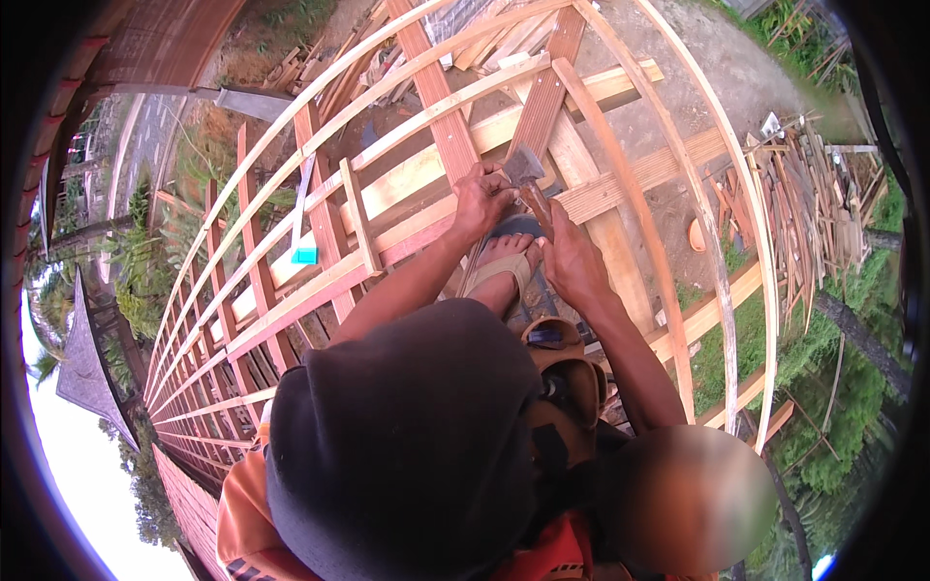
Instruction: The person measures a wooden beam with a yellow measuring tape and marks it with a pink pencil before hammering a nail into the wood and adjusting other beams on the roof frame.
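My right hand (573, 259) wraps the hammer (536, 206) above the timber frame (443, 108); likely stiff, head-heavy, best held low. Left hand (483, 201) curls alongside; can't tell how closed, or holding what.

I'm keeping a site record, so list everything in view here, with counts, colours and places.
Metal-headed tool: one, grey head, brown handle, at the right hand's grip
Turquoise-handled tool: one, on the frame, left of the hands
Wooden strips: many, pale, across the frame
Boards: several, reddish brown, upper middle
Timber pile: one, brown and grey, right
Ground: one, grey-brown, upper right
Trees: several, green, lower right
Roof: one, grey, left
Pouch: one, brown, lower middle
Head covering: one, black, lower middle
Foot: one, tan sandal, centre
Left hand: one, brown, beside the metal head
Right hand: one, brown, around the handle
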Motion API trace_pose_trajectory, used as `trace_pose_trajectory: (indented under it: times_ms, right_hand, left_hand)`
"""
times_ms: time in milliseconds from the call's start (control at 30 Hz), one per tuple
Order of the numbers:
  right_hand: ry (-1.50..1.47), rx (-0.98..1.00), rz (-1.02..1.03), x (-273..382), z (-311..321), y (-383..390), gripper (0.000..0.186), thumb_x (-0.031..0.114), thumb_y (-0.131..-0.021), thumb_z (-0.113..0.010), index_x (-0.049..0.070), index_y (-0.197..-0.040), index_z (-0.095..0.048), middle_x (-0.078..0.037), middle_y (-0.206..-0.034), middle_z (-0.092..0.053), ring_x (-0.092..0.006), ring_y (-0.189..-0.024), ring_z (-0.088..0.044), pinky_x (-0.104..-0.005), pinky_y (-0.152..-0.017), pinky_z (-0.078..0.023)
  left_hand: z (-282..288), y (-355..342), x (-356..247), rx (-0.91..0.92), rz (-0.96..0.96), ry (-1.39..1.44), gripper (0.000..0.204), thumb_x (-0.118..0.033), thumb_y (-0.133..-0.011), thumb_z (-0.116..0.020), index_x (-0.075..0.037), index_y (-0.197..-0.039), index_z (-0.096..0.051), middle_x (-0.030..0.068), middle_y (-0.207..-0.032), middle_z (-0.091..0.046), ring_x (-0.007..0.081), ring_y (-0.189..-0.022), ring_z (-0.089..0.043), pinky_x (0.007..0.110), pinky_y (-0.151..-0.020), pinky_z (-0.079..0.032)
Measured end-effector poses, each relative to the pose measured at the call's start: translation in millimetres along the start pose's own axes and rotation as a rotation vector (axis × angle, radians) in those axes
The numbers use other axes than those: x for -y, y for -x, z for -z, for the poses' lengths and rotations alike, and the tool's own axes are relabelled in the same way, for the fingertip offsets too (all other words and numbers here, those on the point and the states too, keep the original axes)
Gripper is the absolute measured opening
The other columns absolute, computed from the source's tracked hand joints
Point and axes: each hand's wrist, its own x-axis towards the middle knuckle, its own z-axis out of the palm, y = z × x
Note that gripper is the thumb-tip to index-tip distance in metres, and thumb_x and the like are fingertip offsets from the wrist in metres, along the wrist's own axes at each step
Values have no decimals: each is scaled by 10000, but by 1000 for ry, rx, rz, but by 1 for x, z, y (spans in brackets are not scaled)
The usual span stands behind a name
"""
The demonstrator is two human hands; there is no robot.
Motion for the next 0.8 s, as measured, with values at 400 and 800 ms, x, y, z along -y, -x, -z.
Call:
trace_pose_trajectory:
  times_ms: [400,800]
  right_hand:
    - [-29,41,-21,10,8,-5,588,124,-921,-544,7,-1435,-281,-349,-1030,-611,-518,-959,-601,-553,-789,-491]
    - [-101,149,-122,19,9,-6,573,122,-913,-509,0,-1425,-282,-367,-1002,-612,-522,-970,-599,-563,-827,-472]
  left_hand:
    - [-9,10,34,-19,-22,35,144,-69,-764,-766,14,-881,-750,151,-1104,-594,245,-1012,-606,332,-873,-508]
    - [-6,4,49,-45,-22,-81,163,-123,-738,-807,-15,-847,-754,171,-1164,-597,279,-1042,-612,361,-885,-498]
